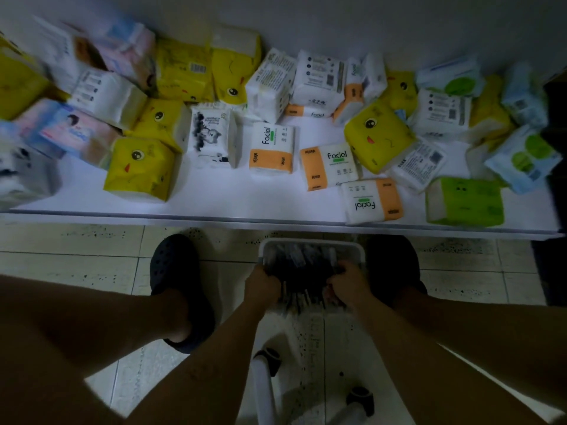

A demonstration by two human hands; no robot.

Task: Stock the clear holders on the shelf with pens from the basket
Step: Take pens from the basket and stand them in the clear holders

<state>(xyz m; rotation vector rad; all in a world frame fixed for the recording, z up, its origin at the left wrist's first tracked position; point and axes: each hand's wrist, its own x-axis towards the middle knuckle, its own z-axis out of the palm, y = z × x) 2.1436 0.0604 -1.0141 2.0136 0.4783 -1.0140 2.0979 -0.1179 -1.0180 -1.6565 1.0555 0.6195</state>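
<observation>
A white basket (313,244) full of dark pens (302,265) sits low on the tiled floor, just in front of a white shelf. My left hand (262,286) grips the basket's left rim. Opposite it, my right hand (348,285) grips the right rim, fingers curled over the edge. Some pens stick out over the near edge between my hands. No clear holders are in view.
The white shelf (214,197) above the basket carries several packs of facial tissue (271,148) in yellow, white, orange and green. My feet in dark clogs (179,280) flank the basket. A white stool frame with black castors (359,400) stands near me.
</observation>
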